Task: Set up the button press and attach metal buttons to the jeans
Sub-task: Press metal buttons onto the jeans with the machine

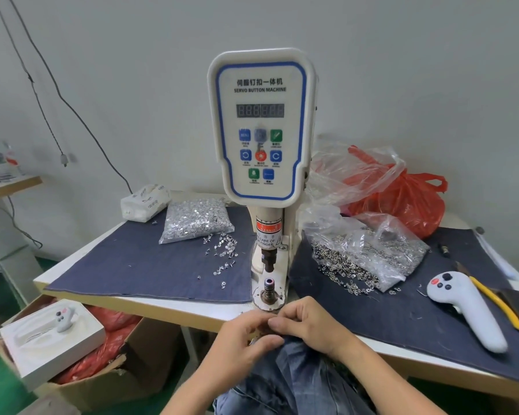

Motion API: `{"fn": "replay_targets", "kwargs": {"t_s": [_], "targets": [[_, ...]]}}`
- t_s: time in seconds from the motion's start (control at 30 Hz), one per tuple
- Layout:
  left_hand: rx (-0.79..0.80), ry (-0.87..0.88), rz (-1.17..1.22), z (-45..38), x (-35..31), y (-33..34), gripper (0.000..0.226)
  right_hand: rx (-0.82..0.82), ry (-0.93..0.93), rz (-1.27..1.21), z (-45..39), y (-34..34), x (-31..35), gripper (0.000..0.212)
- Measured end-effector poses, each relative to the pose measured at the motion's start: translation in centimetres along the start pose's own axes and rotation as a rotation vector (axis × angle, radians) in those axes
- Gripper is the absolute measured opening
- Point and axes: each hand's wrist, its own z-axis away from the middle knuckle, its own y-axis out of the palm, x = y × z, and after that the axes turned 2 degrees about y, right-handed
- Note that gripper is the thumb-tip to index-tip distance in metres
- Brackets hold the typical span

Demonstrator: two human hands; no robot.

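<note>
A white servo button machine [261, 127] stands at the table's middle, its punch above a round lower die [268, 290] near the front edge. Blue jeans [294, 381] lie bunched on my lap below the table. My left hand [246, 339] and my right hand [309, 322] meet just in front of the die, both with curled fingers pinching the jeans' top edge. What sits between the fingertips is hidden. A clear bag of silver tacks [197, 220] lies left of the machine, a bag of button caps [369, 253] lies right.
Denim cloth [138, 265] covers the tabletop. A white handheld controller [468, 310] and yellow-handled pliers [498, 304] lie at the right. Red and clear plastic bags [402, 193] sit behind. A tissue pack [146, 202] is back left. A cardboard box [102, 378] with a white tray stands on the floor, left.
</note>
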Motion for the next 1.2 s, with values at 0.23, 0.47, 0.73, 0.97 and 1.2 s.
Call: {"fn": "replay_targets", "kwargs": {"t_s": [0.23,0.47,0.73,0.97,1.2], "targets": [[0.149,-0.077,0.011,-1.0,-1.1,-1.9,0.021,-0.049,-0.033,0.060,1.2,-0.2,1.6,0.027],[0.104,-0.048,0.530,-2.0,-3.8,-2.5,0.016,0.113,-0.012,-0.191,2.4,-2.0,3.0,0.023],[0.029,-0.229,0.688,-2.6,-1.9,-2.2,0.024,0.061,0.126,-0.371,2.3,-2.6,0.9,0.024],[-0.183,-0.353,0.694,-5.1,-0.8,-2.6,0.024,-0.249,0.148,-0.391,-0.9,-2.2,1.2,0.028],[-0.180,-0.332,0.764,-5.6,0.1,-2.2,0.030,-0.360,0.112,-0.243,-2.0,-2.0,1.0,0.026]]}}
